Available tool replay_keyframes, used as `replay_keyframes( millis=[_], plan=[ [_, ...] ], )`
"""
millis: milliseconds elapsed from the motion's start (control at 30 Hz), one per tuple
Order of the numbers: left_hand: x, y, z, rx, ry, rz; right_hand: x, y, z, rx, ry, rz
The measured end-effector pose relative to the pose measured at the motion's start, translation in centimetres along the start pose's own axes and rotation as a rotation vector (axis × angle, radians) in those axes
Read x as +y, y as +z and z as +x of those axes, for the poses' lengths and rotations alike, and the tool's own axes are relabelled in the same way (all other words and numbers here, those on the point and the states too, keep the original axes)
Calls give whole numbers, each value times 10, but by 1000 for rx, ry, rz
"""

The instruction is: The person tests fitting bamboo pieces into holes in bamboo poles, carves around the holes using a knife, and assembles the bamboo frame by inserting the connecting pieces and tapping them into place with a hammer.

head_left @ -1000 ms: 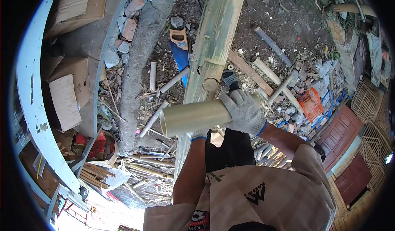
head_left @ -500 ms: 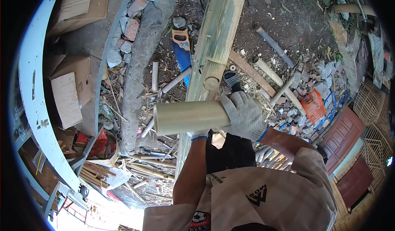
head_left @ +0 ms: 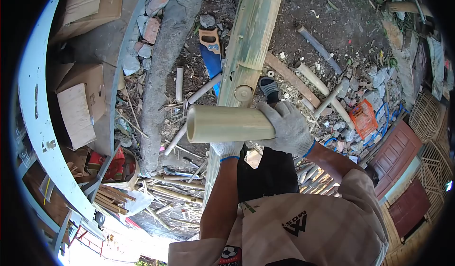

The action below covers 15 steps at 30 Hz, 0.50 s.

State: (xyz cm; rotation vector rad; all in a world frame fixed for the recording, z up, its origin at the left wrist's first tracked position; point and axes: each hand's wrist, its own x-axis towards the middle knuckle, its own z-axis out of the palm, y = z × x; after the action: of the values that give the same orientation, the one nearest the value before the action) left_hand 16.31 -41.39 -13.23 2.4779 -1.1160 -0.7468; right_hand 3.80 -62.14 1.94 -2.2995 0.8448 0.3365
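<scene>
A short, thick bamboo tube [head_left: 227, 123] lies crosswise in front of me, its hollow end facing left. My right hand [head_left: 288, 127], in a pale knit glove, is closed over the tube's right end. Beneath the tube's lower edge shows my left hand [head_left: 227, 149], gloved too; its fingers are hidden behind the tube. Under both runs a long, thick bamboo pole [head_left: 251, 38] with a round plug-like disc [head_left: 243, 93] on its upper face.
A handsaw [head_left: 211, 59] with a blue blade lies left of the pole. Bamboo offcuts [head_left: 327, 95], stones and an orange crate [head_left: 363, 119] are on the right. Cardboard boxes [head_left: 78, 105] stand at left beyond a concrete kerb [head_left: 163, 76]. My sandalled foot [head_left: 269, 88] is beside the pole.
The bamboo tube has shifted right and slightly up, together with my right hand. More of my left glove now shows below the tube.
</scene>
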Motion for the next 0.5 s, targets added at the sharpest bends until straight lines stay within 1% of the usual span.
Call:
replay_keyframes(
  millis=[33, 100, 133, 200, 300, 333, 400, 433, 500],
  plan=[
    [4, -9, 4, -35, -19, -8, 6, 9, -10, 129, 69, 203],
    [44, -54, 29, -152, -329, -73, 20, 45, -34, 376, 194, 611],
    [55, -65, 37, -208, -486, -106, 22, 58, -41, 463, 319, 782],
    [50, -57, 38, -137, -450, -136, 34, 74, -46, 626, 583, 1120],
    [44, -53, 35, -110, -422, -137, 93, 70, -42, 186, 882, 912],
    [41, -55, 29, -123, -418, -131, 113, 73, -40, -29, 840, 809],
    [38, -54, 38, -85, -384, -125, 133, 93, -37, -192, 641, 327],
    [36, -55, 43, -95, -398, -134, 138, 105, -41, -277, 543, 89],
    [34, -66, 43, -138, -448, -144, 135, 121, -37, -401, 305, -18]
  ],
)
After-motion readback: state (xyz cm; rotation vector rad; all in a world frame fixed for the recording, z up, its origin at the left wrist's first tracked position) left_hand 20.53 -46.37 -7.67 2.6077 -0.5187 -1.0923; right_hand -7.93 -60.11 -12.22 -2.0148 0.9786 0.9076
